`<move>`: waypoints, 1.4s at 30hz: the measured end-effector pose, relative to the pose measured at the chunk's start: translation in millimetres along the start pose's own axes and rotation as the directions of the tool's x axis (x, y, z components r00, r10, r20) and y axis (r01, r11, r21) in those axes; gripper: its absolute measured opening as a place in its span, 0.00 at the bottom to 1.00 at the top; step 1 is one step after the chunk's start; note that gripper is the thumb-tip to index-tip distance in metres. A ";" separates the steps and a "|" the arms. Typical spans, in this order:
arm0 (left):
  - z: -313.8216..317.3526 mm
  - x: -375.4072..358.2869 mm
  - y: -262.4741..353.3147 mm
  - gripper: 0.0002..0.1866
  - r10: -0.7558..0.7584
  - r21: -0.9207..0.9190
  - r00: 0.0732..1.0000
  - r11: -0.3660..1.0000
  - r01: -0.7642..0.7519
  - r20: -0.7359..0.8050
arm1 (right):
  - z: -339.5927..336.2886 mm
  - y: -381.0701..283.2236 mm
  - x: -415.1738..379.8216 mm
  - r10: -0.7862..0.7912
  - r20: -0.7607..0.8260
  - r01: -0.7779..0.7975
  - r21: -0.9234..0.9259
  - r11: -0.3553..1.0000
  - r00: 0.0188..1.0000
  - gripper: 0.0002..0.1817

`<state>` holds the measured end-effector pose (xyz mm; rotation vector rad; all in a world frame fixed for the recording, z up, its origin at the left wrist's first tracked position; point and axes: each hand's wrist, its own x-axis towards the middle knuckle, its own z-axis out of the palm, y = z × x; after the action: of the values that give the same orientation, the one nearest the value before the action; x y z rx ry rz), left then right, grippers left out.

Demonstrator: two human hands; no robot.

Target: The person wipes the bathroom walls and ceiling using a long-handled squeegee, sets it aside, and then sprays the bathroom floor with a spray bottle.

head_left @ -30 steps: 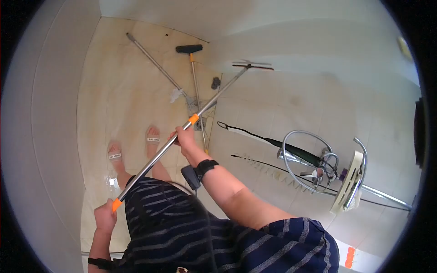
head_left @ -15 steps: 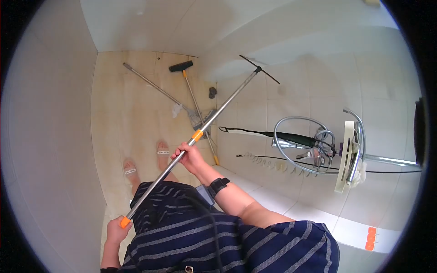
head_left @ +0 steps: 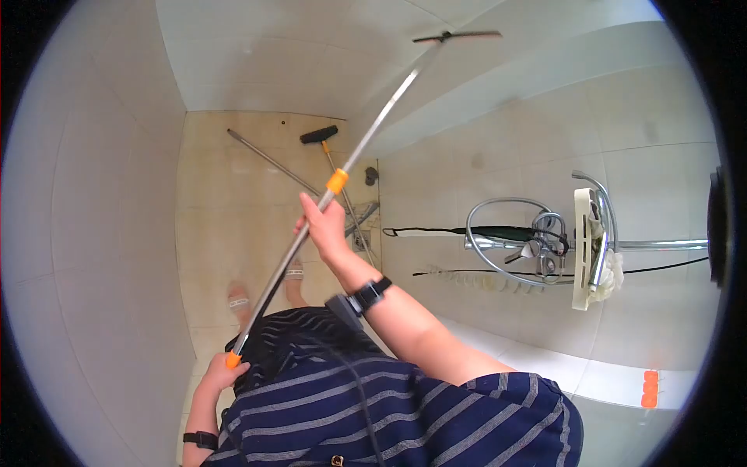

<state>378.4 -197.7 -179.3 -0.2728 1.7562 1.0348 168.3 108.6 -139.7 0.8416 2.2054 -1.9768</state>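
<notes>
A long silver pole [head_left: 381, 117] with orange collars runs up across the view, and a dark squeegee-like blade [head_left: 459, 36] is at its top, by the wall. My right hand [head_left: 324, 224] is wrapped round the pole just below the upper orange collar [head_left: 337, 181]. Lower down, my left hand [head_left: 221, 371] grips the pole's bottom end at the orange cap [head_left: 233, 360].
On the tiled floor [head_left: 226, 187] lie a black-headed brush [head_left: 319, 135] and another metal pole [head_left: 268, 158]. Shower fittings with a coiled hose [head_left: 510, 201] and a white shelf [head_left: 581, 249] are on the right wall. Orange hooks [head_left: 650, 389] are at lower right.
The blade end of the pole has moved up to the wall corner and turned nearly level. Both hands have kept their hold, and the camera view has shifted slightly.
</notes>
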 end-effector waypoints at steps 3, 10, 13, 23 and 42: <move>7.3 0.4 29.7 0.12 -0.033 -0.184 0.981 0.980 0.069 0.189 | 7.9 -1.5 30.6 -0.027 -0.083 0.025 -0.032 0.999 0.996 0.15; 20.0 -2.1 97.0 0.18 0.528 0.007 0.817 0.841 -0.542 -0.233 | -45.2 31.4 125.9 -0.017 -0.248 -0.053 -0.276 0.960 0.969 0.18; 38.3 -6.7 136.0 0.18 0.484 -0.024 0.860 0.870 -0.493 -0.162 | -66.9 14.3 145.1 0.046 -0.235 -0.107 -0.253 0.961 0.971 0.17; 37.7 -25.8 83.8 0.16 0.386 0.262 0.921 0.885 -0.384 0.048 | -83.3 60.9 77.9 0.153 -0.116 -0.172 -0.169 0.971 0.981 0.10; 4.6 -34.6 147.9 0.13 0.511 0.216 0.839 0.855 -0.472 -0.187 | -35.9 -10.7 126.4 -0.034 -0.251 0.021 -0.055 0.998 0.967 0.10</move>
<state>306.4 -114.8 -74.3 0.1850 2.1841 1.2501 67.4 186.2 -173.9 1.1173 2.4022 -1.9086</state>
